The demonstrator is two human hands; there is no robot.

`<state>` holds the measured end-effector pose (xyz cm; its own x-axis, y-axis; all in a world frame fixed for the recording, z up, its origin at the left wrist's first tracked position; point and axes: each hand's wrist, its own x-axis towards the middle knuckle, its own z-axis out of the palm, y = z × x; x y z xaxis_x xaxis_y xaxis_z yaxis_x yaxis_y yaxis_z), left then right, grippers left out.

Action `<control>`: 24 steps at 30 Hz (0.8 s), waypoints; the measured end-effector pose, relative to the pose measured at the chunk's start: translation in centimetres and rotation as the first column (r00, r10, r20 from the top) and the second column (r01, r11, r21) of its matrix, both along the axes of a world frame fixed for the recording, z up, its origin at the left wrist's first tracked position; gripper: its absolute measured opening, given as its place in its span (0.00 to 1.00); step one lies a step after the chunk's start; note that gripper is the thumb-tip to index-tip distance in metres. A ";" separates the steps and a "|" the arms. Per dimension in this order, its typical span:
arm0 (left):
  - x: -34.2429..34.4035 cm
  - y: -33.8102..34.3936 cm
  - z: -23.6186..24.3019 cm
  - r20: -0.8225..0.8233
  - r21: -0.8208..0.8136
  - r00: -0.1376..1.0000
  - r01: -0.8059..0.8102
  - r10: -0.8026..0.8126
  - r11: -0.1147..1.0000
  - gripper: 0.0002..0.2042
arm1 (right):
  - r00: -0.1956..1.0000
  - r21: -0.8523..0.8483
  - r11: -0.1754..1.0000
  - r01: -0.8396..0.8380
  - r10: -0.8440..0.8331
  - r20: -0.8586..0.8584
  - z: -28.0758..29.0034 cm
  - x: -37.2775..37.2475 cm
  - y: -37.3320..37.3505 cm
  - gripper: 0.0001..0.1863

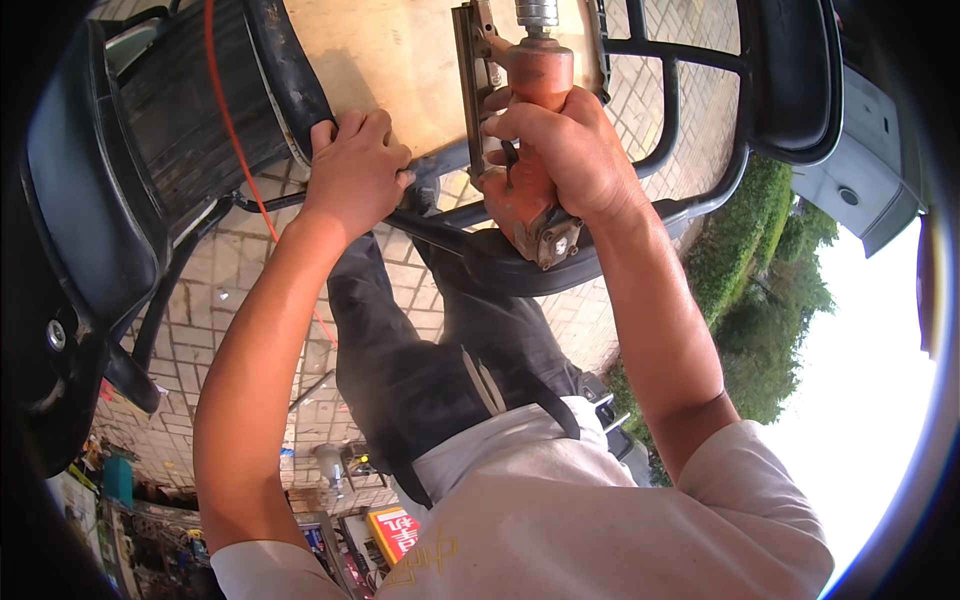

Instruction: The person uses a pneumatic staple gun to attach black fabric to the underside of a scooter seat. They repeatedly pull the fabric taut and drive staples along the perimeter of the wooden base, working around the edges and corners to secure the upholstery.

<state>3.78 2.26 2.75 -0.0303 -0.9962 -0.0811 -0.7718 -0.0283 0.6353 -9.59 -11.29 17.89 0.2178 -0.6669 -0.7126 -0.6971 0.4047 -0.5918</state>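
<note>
My right hand (575,150) is wrapped round an orange-red pneumatic staple gun (540,75). The gun's long dark magazine (468,90) lies over a bare plywood board (410,65), and a metal air fitting (537,14) shows at the top. At the near left corner of the board, my left hand (357,170) is closed with bent fingers on the black cover edge (285,80), which lies along the wood. Tubular black metal frame bars (450,235) pass beneath both hands. Where the gun's nose meets the work cannot be made out.
Black padded seat parts (85,200) stand at the left, and another black pad (793,75) is at the right. An orange-red hose (225,105) runs down past my left forearm. Brick paving (240,290) lies below; a red and yellow sign (392,530) and clutter are at the lower left.
</note>
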 end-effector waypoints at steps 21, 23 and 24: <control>-0.4 0.1 -1.0 0.028 -0.056 0.999 -0.031 0.032 0.998 0.03 | 0.990 0.104 0.992 0.065 -0.077 0.118 -3.6 1.4 1.3 0.11; -0.5 0.1 -1.0 0.037 -0.060 0.998 -0.039 0.041 0.997 0.03 | 0.990 0.102 0.993 0.051 -0.064 0.125 -3.3 1.9 1.6 0.11; -0.5 0.1 -1.1 0.029 -0.062 0.999 -0.044 0.046 0.997 0.04 | 0.990 0.101 0.994 0.044 -0.057 0.129 -3.2 2.2 1.7 0.10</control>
